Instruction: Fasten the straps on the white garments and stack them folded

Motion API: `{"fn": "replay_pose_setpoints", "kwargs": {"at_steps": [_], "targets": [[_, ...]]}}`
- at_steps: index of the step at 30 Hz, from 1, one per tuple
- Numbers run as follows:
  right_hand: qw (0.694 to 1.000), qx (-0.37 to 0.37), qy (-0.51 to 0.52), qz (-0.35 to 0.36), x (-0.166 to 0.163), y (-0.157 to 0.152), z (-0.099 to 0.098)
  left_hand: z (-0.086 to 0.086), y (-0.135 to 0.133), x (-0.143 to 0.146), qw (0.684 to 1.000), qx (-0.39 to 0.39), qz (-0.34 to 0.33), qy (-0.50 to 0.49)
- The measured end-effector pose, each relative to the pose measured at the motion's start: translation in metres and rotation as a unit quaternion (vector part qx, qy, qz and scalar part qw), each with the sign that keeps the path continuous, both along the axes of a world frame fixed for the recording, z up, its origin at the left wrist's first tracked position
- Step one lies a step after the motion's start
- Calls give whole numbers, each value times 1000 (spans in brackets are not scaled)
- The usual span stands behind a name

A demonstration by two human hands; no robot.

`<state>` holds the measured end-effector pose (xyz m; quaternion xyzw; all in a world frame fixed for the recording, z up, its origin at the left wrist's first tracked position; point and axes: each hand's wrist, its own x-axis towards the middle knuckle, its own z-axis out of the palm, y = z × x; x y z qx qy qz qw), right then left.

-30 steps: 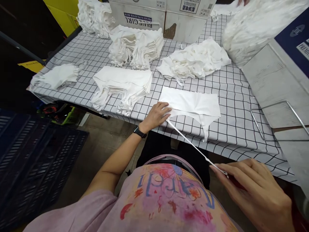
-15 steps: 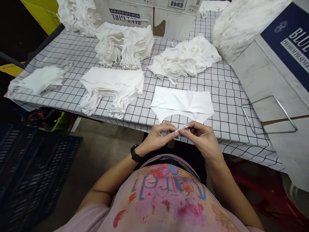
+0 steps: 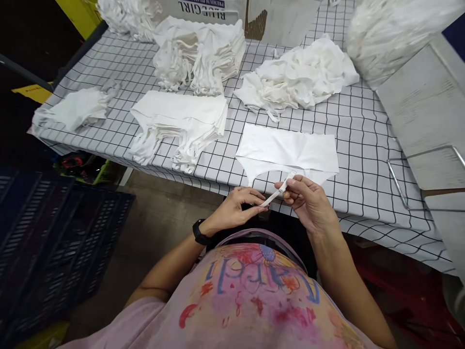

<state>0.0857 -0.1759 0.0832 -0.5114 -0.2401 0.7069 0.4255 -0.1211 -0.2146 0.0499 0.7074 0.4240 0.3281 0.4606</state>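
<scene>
A white strapped top [image 3: 290,144] lies flat near the table's front edge, its straps toward me. Between my hands runs one narrow white strap [image 3: 273,196], slanting up to the right. My left hand [image 3: 244,203] pinches the strap's lower end between thumb and fingers. With thumb and forefinger closed, my right hand [image 3: 308,199] grips its upper part near a small slider. How the strap joins the garment is partly covered by my hands.
Left of the top sits a neat stack of white tops [image 3: 181,114], with a taller stack [image 3: 203,53] behind. A crumpled white heap [image 3: 300,75] lies further back. At right stand a cardboard box [image 3: 414,106] with a wire frame [image 3: 399,186] and a plastic-wrapped bundle [image 3: 392,41].
My right hand has moved up and to the right, away from the left, so more strap shows stretched between them. The view has shifted slightly.
</scene>
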Motion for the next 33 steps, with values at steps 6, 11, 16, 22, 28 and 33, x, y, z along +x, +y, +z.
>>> {"fn": "replay_pose_setpoints", "kwargs": {"at_steps": [6,11,16,22,28,33], "targets": [[998,-44,-31,30,-7,3,-7,1,2,-21,990,81,-70,93],[997,-25,-71,37,-11,3,-13,0,39,-34,985,159,50,50],[995,6,-94,40,-17,6,-19,-15,93,-28,947,261,42,185],[993,33,-109,11,-21,19,-28,-22,132,-8,918,276,-57,277],[995,-30,-95,-11,-26,37,-30,-23,145,-6,906,295,-68,297],[994,-48,-91,-23,-31,48,-33,-32,152,-6,941,255,-37,217]]}}
